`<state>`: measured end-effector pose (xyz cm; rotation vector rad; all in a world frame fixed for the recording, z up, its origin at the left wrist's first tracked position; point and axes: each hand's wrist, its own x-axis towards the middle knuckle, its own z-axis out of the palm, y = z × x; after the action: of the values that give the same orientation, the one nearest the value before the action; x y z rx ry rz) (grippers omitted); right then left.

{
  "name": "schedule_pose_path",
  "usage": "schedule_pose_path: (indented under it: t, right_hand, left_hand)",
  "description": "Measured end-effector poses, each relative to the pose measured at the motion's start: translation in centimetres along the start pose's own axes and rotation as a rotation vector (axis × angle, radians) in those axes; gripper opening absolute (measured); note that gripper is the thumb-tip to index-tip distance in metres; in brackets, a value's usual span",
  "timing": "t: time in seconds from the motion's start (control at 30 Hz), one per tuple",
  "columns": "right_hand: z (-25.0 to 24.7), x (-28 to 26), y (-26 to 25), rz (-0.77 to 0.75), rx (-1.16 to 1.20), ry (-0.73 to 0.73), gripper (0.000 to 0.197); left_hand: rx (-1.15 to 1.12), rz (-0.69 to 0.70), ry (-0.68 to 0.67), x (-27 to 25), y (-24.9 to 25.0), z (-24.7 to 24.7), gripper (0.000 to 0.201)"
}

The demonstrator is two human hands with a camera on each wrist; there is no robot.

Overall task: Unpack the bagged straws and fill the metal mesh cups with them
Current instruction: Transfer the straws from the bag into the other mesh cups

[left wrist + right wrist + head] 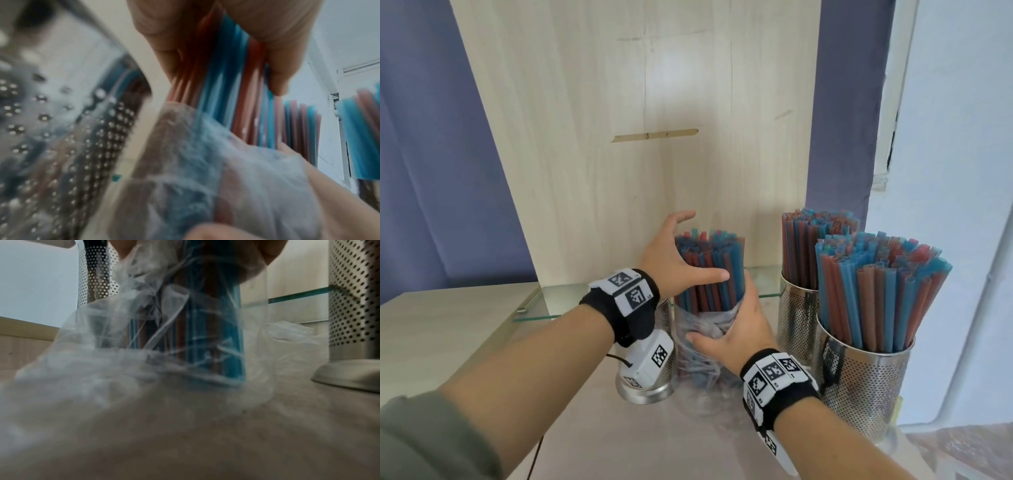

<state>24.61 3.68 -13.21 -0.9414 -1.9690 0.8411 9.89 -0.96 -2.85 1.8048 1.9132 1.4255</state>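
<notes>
A bundle of red and blue straws [709,253] stands upright on the table inside a clear plastic bag [698,363] that is pushed down around its lower half. My left hand [674,260] wraps the bare upper part, thumb across the front; the left wrist view shows the straws [226,81] between thumb and palm. My right hand [739,329] grips the bunched bag at mid-height. An empty metal mesh cup [666,320] stands just left of the bundle, partly hidden by my left wrist. The crumpled bag [144,353] spreads over the table in the right wrist view.
Two mesh cups packed with straws stand at the right, one behind [796,308] and one in front [866,387]. A glass shelf [534,308] and a wooden back panel [619,137] are behind. Bare tabletop [619,438] lies in front.
</notes>
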Motion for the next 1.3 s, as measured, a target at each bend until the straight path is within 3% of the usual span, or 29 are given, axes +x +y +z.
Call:
schedule_pose_path:
  t: [0.13,0.37,0.47,0.57,0.63,0.7,0.77,0.87,0.93,0.97,1.1,1.2,1.3]
  right_hand:
    - [0.1,0.2,0.2,-0.003,-0.011,-0.022,0.136]
    - [0.5,0.4,0.7,0.025,0.000,-0.067,0.095]
    - [0.3,0.3,0.4,0.033,0.014,-0.081,0.094]
    - [0.2,0.4,0.4,0.067,-0.001,-0.094,0.100]
    - [0.3,0.5,0.5,0.083,-0.004,-0.087,0.106]
    - [0.5,0.6,0.6,0.097,-0.017,-0.092,0.111]
    - [0.6,0.6,0.6,0.092,-0.026,-0.096,0.104]
    - [0.6,0.5,0.6,0.078,-0.048,-0.091,0.087]
    - [0.5,0.5,0.4,0.086,-0.062,-0.098,0.095]
    - [0.5,0.4,0.3,0.090,-0.068,-0.097,0.103]
    - [0.3,0.4,0.2,0.086,-0.067,-0.090,0.109]
    - [0.4,0.6,0.3,0.087,-0.073,-0.090,0.108]
    - [0.4,0.6,0.3,0.093,-0.081,-0.092,0.108]
  left_hand:
    - [0.088,-0.053,0.188,-1.0,0.9,1.4,0.094]
    - [0.410,-0.113,0.114,-0.9,1.9,0.3,0.070]
    - [0.213,-0.118,0.069,-1.4,1.6,-0.2,0.093]
    - [0.011,-0.138,0.111,-2.6,0.3,-1.5,0.118]
    - [0.176,-0.167,0.075,-3.6,-0.6,-2.2,0.114]
    - [0.360,-0.187,0.016,-4.4,-1.4,-2.4,0.097]
    - [0.380,-0.197,-0.018,-4.7,-1.8,-2.3,0.089]
    - [0.407,-0.190,-0.098,-4.2,-2.2,-2.6,0.109]
    - [0.557,-0.219,-0.205,-3.8,-2.7,-3.0,0.128]
    - [0.639,-0.247,-0.241,-3.8,-3.0,-3.2,0.128]
    - [0.698,-0.265,-0.208,-4.0,-4.3,-4.6,0.105]
    - [0.606,-0.235,-0.223,-5.1,-4.9,-5.9,0.114]
    - [0.583,-0.088,-0.092,-6.7,-4.6,-6.1,0.125]
